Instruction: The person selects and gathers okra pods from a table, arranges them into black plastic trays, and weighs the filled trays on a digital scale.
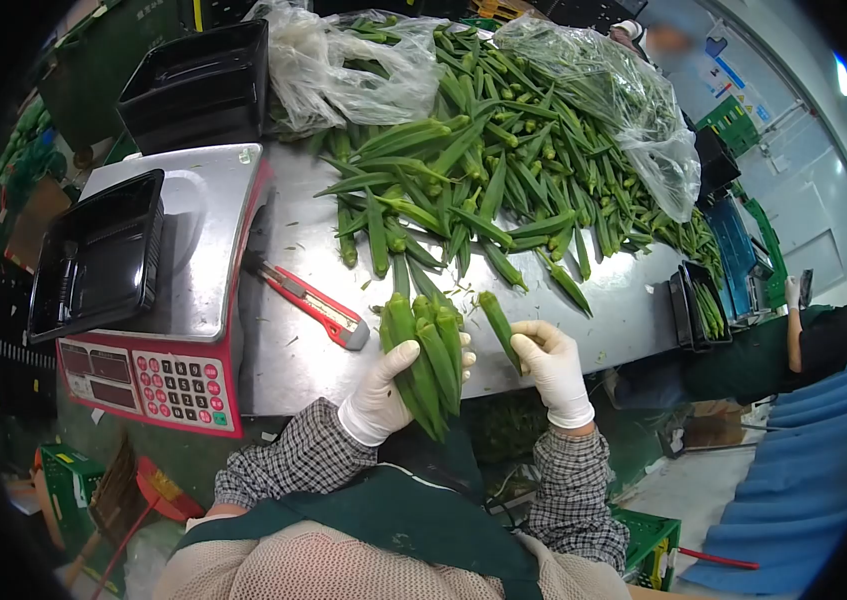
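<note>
Gloved in white, my left hand [383, 395] is wrapped round a bunch of okra pods [425, 360] near the table's front edge. To its right, my right hand [555, 375], also gloved, pinches a single okra pod [496, 325] between thumb and fingers. A large pile of okra [503, 170] covers the back of the metal table [293, 215], partly under clear plastic bags [353, 75]. Left of my hands lies a red box cutter [315, 307].
A scale [203, 240] at the left carries a black tray [103, 260]; stacked black trays [198, 85] stand behind it. Another black tray with okra [700, 305] sits at the table's right end. A co-worker [783, 345] is beyond it at the right.
</note>
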Motion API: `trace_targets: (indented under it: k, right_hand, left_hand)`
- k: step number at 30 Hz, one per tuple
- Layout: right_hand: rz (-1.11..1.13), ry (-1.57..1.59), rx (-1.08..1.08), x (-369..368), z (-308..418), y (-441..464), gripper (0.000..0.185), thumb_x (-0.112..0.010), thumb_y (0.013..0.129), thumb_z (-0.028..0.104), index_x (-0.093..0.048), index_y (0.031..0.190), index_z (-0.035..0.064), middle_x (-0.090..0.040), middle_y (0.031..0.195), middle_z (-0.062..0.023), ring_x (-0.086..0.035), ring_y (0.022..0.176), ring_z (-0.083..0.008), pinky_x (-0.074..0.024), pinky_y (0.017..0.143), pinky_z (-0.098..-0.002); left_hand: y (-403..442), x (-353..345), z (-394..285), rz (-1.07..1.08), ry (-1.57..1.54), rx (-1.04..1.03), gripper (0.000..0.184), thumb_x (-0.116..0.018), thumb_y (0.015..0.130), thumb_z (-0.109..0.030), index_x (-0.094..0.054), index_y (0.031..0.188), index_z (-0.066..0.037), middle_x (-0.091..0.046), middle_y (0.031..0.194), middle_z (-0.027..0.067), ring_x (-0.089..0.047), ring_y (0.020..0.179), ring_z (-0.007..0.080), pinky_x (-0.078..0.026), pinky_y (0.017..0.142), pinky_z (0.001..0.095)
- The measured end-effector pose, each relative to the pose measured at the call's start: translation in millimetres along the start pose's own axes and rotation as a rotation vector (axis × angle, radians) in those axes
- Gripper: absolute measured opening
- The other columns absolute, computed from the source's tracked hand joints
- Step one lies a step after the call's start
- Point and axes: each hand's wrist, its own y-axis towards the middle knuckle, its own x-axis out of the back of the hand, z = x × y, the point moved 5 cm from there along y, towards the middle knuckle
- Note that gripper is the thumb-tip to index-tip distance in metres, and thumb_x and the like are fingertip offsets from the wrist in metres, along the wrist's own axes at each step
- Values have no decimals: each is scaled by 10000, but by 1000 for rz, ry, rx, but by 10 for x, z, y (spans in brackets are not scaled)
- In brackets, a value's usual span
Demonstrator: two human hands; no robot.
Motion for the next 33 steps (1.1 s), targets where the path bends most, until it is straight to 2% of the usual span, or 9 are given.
trace_targets:
  k: [3, 7, 11, 12, 21, 24, 27, 30, 33]
  right_hand:
    - [79, 242, 45, -58, 63, -60, 182, -608, 870, 114, -604, 990, -23, -621, 792, -11, -493, 583, -40, -390, 524, -156]
    - [137, 354, 44, -294, 80, -225, 175, -615, 861, 85, -583, 996, -21, -626, 793, -33, -519, 570, -53, -418, 525, -164]
    - [129, 306, 89, -522, 111, -333, 115, -624, 850, 59, -569, 929, -4, -614, 767, -42, -525, 572, -68, -419, 527, -166]
    - [116, 244, 89, -519, 122, -334, 111, -624, 850, 58, -570, 926, -3, -610, 764, -38, -519, 573, -64, -416, 527, -167]
    - [50, -27, 215, -402, 362, -321, 134, -622, 857, 86, -604, 952, -6, -593, 789, -6, -494, 622, -48, -410, 567, -183]
    - [3, -63, 327, -379, 455, -136, 210, -616, 876, 153, -616, 1008, -11, -587, 827, -9, -495, 651, -58, -416, 603, -191]
    - [142, -19, 319, -500, 492, -18, 227, -612, 882, 177, -620, 996, -19, -594, 820, -11, -505, 662, -64, -422, 610, -194]
    - [266, 154, 143, -610, 457, 10, 230, -607, 887, 185, -622, 986, -22, -601, 800, -10, -514, 666, -66, -428, 615, -197]
    - [211, 177, 139, -621, 422, 20, 218, -605, 887, 179, -624, 981, -17, -604, 775, -7, -518, 653, -68, -434, 603, -201]
  left_hand:
    - [13, -29, -3, -11, -32, 8, 577, -540, 878, -314, -359, 1322, 6, -476, 1274, 190, -518, 1138, 293, -413, 985, 424]
    - [6, -58, -9, -37, -128, -10, 484, -562, 876, -230, -397, 1275, -11, -542, 1173, 158, -575, 1042, 259, -468, 924, 404]
    - [-14, 40, -1, -26, -34, -14, 576, -581, 858, -310, -371, 1311, -24, -507, 1237, 147, -509, 1141, 271, -402, 998, 424]
    - [-8, -13, -16, -46, -158, -37, 457, -585, 861, -186, -409, 1249, -19, -565, 1111, 132, -590, 1008, 237, -503, 874, 385]
    - [-12, -42, -12, -9, -223, 5, 506, -599, 855, -174, -384, 1289, -30, -541, 1178, 151, -552, 1094, 302, -463, 942, 430]
    - [-20, -63, -6, -27, -66, 16, 624, -591, 835, -318, -355, 1326, -11, -501, 1228, 193, -511, 1139, 301, -425, 970, 430]
    - [-12, -9, 22, 11, -63, 43, 624, -587, 834, -324, -359, 1323, -10, -502, 1220, 209, -508, 1145, 306, -436, 956, 429]
    - [-22, -30, 9, 31, -57, 57, 621, -576, 839, -338, -362, 1322, -12, -505, 1212, 219, -506, 1149, 310, -445, 945, 429]
    - [-19, -44, -2, 19, -48, 42, 623, -561, 848, -348, -348, 1333, -21, -493, 1232, 215, -499, 1159, 318, -426, 964, 468]
